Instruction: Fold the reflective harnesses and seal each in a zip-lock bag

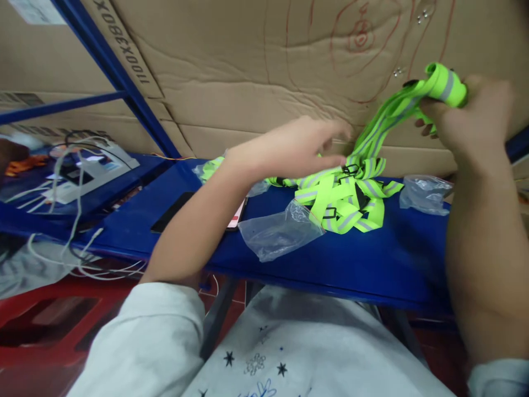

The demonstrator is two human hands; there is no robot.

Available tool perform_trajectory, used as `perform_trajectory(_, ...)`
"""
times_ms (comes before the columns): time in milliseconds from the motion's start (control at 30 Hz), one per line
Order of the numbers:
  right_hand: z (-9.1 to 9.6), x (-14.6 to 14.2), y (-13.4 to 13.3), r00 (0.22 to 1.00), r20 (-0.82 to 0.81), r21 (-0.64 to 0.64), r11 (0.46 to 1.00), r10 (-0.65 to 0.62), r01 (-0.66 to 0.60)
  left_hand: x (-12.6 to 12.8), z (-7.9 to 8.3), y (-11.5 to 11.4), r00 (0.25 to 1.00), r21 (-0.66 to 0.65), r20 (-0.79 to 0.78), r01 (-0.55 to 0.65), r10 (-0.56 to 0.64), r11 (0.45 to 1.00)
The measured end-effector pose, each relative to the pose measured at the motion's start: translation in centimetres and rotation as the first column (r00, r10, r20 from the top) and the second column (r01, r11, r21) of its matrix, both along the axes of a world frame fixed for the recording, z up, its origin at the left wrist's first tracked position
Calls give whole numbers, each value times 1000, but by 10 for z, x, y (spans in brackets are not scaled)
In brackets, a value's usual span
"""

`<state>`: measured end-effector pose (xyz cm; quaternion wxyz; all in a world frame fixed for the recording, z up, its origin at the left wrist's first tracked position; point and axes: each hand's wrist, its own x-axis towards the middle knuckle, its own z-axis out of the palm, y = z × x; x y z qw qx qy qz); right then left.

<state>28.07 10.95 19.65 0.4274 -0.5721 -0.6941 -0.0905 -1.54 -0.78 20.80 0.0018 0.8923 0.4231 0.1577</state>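
Note:
Bright yellow-green reflective straps (347,198) with grey stripes and black buckles lie in a tangled heap on the blue table (413,264). A bundle of them rises to the upper right, where my right hand (475,116) is closed round its folded end, above the table. My left hand (306,144) is at the heap's upper left side, thumb and fingers apart, with the thumb tip close to a black buckle (350,169). Whether that thumb touches the straps I cannot tell.
A clear plastic bag (276,234) lies before the heap, another bag (425,194) to its right. A phone (237,215) is partly under my left forearm. Cardboard (231,66) stands behind; a power strip (91,173) with cables is at left, above a red stool (49,325).

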Motion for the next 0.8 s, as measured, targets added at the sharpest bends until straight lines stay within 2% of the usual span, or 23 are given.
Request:
perform_trajectory(67, 3, -9, -9, 960, -203, 14, 981, 191, -192, 9, 9, 10, 986, 90, 164, -29, 14, 995)
perform_trajectory(133, 4, -18, -18, 917, -273, 6, 954, 291, -301, 18, 11, 21, 956, 145, 293, -26, -18, 989)
perform_trajectory(200, 6, -23, -27, 884, -302, 9, 928, 358, -373, 24, 8, 32, 923, 144, 377, 20, -74, 989)
perform_trajectory(267, 7, -24, -35, 864, -269, 19, 899, 425, -437, 27, 1, 42, 890, 83, 443, 81, -110, 993)
perform_trajectory(367, 9, -25, -46, 834, -84, -1, 837, 545, -547, 26, -8, 52, 842, -56, 523, 186, -130, 981)
perform_trajectory(467, 11, -27, -54, 766, 122, -7, 773, 631, -635, 22, -13, 56, 799, -182, 582, 307, -149, 934)
perform_trajectory(533, 11, -29, -57, 720, 192, -9, 734, 668, -679, 18, -14, 58, 764, -197, 613, 395, -202, 897)
perform_trajectory(600, 11, -29, -57, 680, 209, -30, 699, 703, -714, 16, -15, 62, 729, -162, 637, 446, -253, 880)
perform_trajectory(700, 9, -26, -54, 611, 199, -74, 634, 766, -770, 13, -15, 67, 713, -146, 669, 404, -210, 903)
perform_trajectory(733, 8, -26, -52, 601, 170, -79, 618, 781, -782, 13, -15, 67, 710, -142, 676, 389, -198, 910)
perform_trajectory(800, 8, -31, -48, 615, -3, -69, 614, 788, -787, 12, -15, 68, 703, -102, 675, 390, -224, 915)
